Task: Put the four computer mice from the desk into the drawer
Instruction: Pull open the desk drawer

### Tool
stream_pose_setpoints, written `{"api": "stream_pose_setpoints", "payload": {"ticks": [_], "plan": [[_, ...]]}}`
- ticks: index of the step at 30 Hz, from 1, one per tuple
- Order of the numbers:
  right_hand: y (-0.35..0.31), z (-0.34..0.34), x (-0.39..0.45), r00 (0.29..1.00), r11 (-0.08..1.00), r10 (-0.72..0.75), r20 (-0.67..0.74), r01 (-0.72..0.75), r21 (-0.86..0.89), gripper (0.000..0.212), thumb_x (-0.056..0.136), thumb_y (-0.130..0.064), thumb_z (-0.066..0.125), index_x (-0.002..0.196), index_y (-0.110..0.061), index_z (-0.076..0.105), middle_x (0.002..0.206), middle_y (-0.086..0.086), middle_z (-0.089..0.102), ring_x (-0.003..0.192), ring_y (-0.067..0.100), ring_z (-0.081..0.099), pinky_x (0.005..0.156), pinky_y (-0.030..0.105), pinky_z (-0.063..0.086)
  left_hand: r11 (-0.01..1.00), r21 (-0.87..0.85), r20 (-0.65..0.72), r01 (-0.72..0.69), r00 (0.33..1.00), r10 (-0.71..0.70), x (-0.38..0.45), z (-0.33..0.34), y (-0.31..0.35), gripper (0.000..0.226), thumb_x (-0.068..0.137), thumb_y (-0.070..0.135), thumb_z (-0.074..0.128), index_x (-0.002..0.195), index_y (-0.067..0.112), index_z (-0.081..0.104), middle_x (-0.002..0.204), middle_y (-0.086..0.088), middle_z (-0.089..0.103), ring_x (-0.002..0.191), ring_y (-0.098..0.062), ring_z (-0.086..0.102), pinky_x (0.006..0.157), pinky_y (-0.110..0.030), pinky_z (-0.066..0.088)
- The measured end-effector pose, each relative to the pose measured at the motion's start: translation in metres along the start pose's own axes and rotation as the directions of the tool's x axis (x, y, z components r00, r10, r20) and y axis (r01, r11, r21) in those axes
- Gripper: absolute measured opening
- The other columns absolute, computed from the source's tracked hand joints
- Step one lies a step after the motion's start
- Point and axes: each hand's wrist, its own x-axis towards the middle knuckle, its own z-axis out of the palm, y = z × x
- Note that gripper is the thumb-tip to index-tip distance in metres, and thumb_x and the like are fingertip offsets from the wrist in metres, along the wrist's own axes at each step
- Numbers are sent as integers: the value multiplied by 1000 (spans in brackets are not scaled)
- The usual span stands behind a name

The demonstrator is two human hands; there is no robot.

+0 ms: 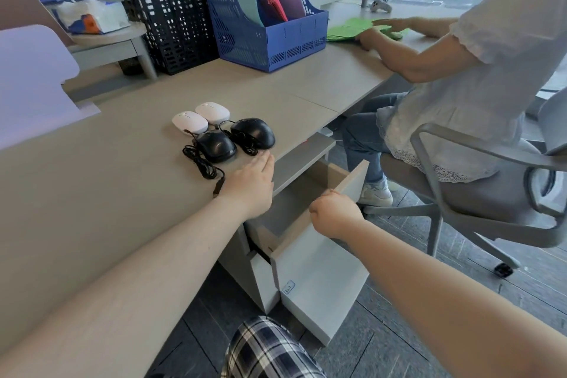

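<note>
Two white wireless mice (189,122) (212,112) and two black wired mice (216,146) (253,132) sit together on the beige desk (107,187), cables coiled beside them. My left hand (250,184) lies flat and open on the desk edge, just in front of the black mice, touching none. My right hand (334,213) is shut on the top edge of the grey drawer front (319,279). The drawer (294,202) is pulled out below the desk, and what shows of its inside looks empty.
A blue file rack (270,37) and black mesh racks (175,21) stand at the back of the desk. Another person on a grey office chair (478,202) sits to the right, close to the open drawer, hands on green paper (352,27).
</note>
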Motion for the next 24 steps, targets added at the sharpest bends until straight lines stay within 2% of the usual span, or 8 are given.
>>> {"api": "stream_pose_setpoints", "payload": {"ticks": [2,4,7,10,14,18,20,24], "plan": [[8,-2,-16,999,999,52,14,-52,9,32,86,-20,39,91,-11,69,87,6,56,93,30,58,69,30,42,1000,-3,-13,2,1000,-2,-3,3,2,59,101,23,31,151,4,6,162,-9,2,150,-18,3,120,-33,13],[17,-5,-29,994,995,102,29,-103,15,29,85,-22,41,77,-9,65,78,5,54,78,30,55,61,26,38,1000,0,-29,12,1000,-12,-4,5,2,60,101,24,32,151,4,6,162,-10,2,150,-19,3,120,-33,12],[33,-11,-47,981,983,182,69,-183,4,32,84,-24,42,54,-13,47,58,1,50,66,28,52,52,24,38,1000,6,-44,27,999,-27,-7,6,4,61,100,25,33,151,4,6,162,-10,2,150,-19,3,120,-33,11],[44,-12,-61,962,970,244,121,-239,-50,36,83,-24,42,49,-15,38,54,0,43,66,27,52,54,24,39,999,-18,-41,31,999,-32,-9,4,6,60,101,25,33,151,4,8,162,-9,4,150,-18,5,120,-31,11],[47,-14,-70,926,948,314,208,-293,-124,25,84,-26,42,68,-11,55,70,2,55,71,27,56,61,28,46,999,-38,-28,30,999,-31,-11,0,5,59,101,25,34,151,5,9,162,-6,5,149,-16,5,120,-30,11],[48,-15,-71,897,933,357,261,-325,-156,17,82,-23,44,74,-12,55,76,1,57,74,26,56,63,28,45,999,-43,-19,22,1000,-23,-12,-2,3,59,101,26,34,152,7,10,162,-5,6,149,-15,6,120,-29,11],[47,-15,-68,892,929,366,264,-336,-152,16,83,-23,44,81,-12,55,84,2,58,76,26,56,65,29,45,999,-48,-17,16,1000,-16,-12,-1,3,59,101,26,34,152,7,11,162,-4,7,149,-15,6,120,-29,12],[44,-15,-60,897,928,372,240,-348,-135,17,84,-22,43,83,-12,57,87,3,58,78,26,56,67,30,47,998,-64,-20,5,1000,-6,-11,-1,0,59,101,26,35,152,8,13,162,-4,9,149,-15,8,120,-30,13]]}}
